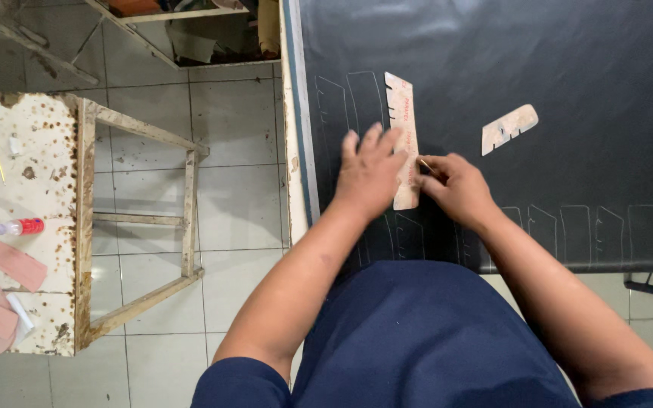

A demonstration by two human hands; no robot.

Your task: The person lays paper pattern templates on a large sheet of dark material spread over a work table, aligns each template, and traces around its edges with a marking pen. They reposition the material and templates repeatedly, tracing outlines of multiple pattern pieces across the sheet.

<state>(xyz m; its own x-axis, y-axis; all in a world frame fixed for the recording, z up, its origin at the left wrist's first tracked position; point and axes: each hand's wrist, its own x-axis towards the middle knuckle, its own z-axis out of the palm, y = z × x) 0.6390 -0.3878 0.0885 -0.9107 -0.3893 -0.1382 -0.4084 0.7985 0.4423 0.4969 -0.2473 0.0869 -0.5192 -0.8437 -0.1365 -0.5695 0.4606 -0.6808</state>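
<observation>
Navy cloth of the person's shirt (417, 340) fills the near edge, both forearms reaching out over it to the counter (293, 151), where a broad dark sheet (538, 68) lies spread flat. On that sheet, just ahead of the hands, sits a long pale template (402, 106) — thin card or board by the look of it, light and fairly stiff, likely to slide on the smooth sheet unless pressed down across its flat face. The left hand (369, 172) does just that: fingers spread wide and laid flat over the template's lower half, palm down, gripping nothing. The right hand (455, 187) is closed in a pinch around a slim marking tool (425, 165), its tip touching the template's right edge. Faint traced outlines (576, 227) run in a row along the sheet's near side and beside the template. A second, smaller pale template (509, 128) lies well apart to the right — untouched. Off to the left stands a stained side table (39, 121) with a small red-capped bottle (17, 227).
</observation>
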